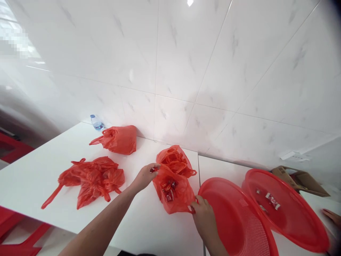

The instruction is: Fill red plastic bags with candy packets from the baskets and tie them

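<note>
A red plastic bag [183,199] lies on the white table with its mouth spread wide, and several small wrapped packets [168,190] show inside it. My left hand [146,176] pinches the bag's upper left edge. At the lower right edge, the fingers of my right hand [204,215] are closed on the same bag. Right behind it sits another red plastic bag [174,156], crumpled and touching it. Close to my right hand stands a red basket [229,209] with perforated sides.
Several knotted red bags [96,177] lie at the left, with a fuller red bag [124,139] and a water bottle [96,122] behind. A second red basket [290,213] holds a few packets. Beyond it are a cardboard box [306,179] and another person's hand [331,215].
</note>
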`<state>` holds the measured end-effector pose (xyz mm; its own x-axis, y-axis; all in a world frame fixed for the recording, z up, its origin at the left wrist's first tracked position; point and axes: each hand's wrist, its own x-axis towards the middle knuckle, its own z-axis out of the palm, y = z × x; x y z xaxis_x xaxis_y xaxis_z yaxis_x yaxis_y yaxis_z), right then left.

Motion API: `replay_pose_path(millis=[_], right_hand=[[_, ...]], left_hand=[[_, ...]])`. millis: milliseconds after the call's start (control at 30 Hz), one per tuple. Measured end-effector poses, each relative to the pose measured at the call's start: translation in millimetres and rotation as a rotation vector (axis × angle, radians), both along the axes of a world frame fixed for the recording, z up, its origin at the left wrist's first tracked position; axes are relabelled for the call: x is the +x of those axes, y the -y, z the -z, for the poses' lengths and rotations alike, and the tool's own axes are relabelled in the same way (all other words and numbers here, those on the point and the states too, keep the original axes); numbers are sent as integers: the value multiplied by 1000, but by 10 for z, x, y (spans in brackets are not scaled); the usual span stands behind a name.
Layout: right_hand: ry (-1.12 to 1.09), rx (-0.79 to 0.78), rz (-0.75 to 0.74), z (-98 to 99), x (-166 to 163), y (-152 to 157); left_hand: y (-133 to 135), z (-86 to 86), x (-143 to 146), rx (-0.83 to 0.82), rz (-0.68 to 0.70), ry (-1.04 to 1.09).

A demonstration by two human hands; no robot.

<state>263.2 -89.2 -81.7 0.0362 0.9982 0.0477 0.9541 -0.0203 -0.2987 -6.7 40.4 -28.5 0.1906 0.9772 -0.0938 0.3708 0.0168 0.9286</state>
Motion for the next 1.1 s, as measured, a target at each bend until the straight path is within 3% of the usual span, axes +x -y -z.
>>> replay_pose_path(millis=[67, 233, 467, 633, 733, 833, 933, 1000, 1100], right_hand=[[-205, 8, 16, -172, 16, -125], [-694, 130, 230, -567, -54, -352], [-1069, 160, 390, -499, -323, -489], [-1331, 259, 403, -486, -517, -555], [-1275, 262, 382, -503, -536, -580], [-1005, 229, 362, -504, -445, -607], [-832, 228, 251, -496, -309, -618], [-846, 270, 200, -481, -254, -619], [-1097, 229, 180, -436, -278, -652]], left_hand=[[15, -29, 4, 14, -30, -11], [58, -221, -5, 77, -32, -35], [12, -289, -97, 162, 200, -145], [-36, -325, -123, 203, 245, -226], [-38, -347, -108, 266, 247, -250], [-10, -332, -57, 313, 230, -258], [61, -294, 46, 346, 150, -261], [125, -260, 128, 349, 120, -249], [209, -200, 229, 328, 100, -199]])
